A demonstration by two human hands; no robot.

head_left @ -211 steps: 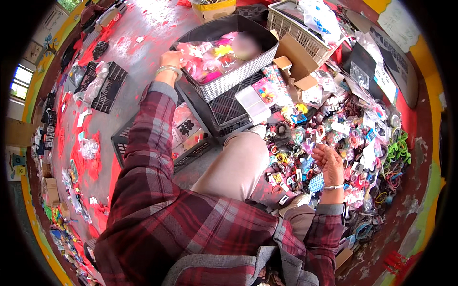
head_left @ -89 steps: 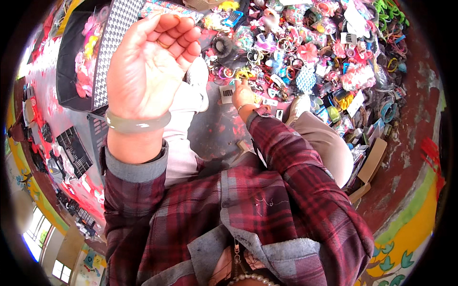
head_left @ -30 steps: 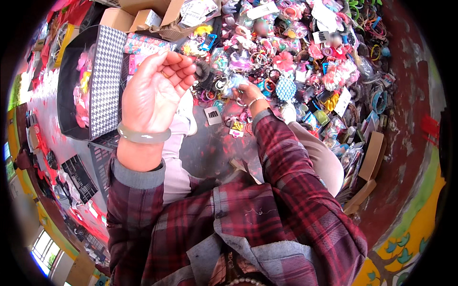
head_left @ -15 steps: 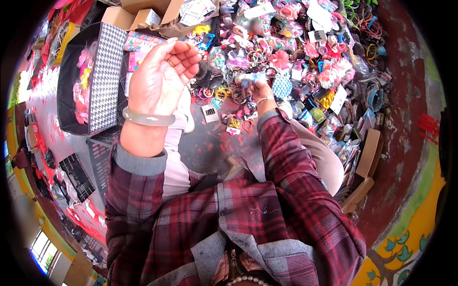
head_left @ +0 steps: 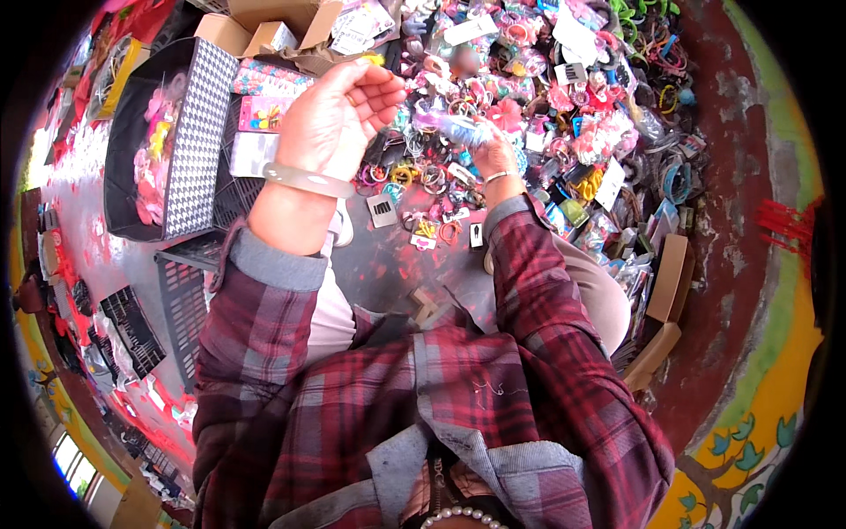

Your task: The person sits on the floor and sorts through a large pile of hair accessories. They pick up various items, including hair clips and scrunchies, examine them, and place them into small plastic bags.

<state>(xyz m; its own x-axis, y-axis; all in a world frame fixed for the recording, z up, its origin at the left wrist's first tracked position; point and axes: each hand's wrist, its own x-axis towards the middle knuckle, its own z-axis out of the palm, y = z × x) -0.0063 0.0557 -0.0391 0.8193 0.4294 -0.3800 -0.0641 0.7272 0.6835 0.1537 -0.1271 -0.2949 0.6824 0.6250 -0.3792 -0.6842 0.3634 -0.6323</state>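
Raised palm up on the left, my left hand [head_left: 339,115] has its fingers loosely curled and nothing visible in its palm. My right hand [head_left: 496,157] grips one end of a soft lilac and pale-blue piece [head_left: 460,129], perhaps a hair scrunchie, which stretches out leftward over the pile. Its exact kind is hard to make out. Spread beneath and beyond it lies a big heap of hair accessories [head_left: 529,84]: colourful hair ties, bows and bagged pieces. A small white card with black clips [head_left: 381,210] lies on the floor at the heap's near edge.
A black bin with a houndstooth side [head_left: 196,145] holds pink and yellow pieces at the left. Behind my left hand are an open cardboard box [head_left: 313,26] and a dark plastic crate [head_left: 183,304]. Cardboard flaps [head_left: 671,278] border the heap on the right.
My left hand has shifted right, toward the heap. The lilac and blue piece in my right hand now shows longer, and that hand has moved slightly right.
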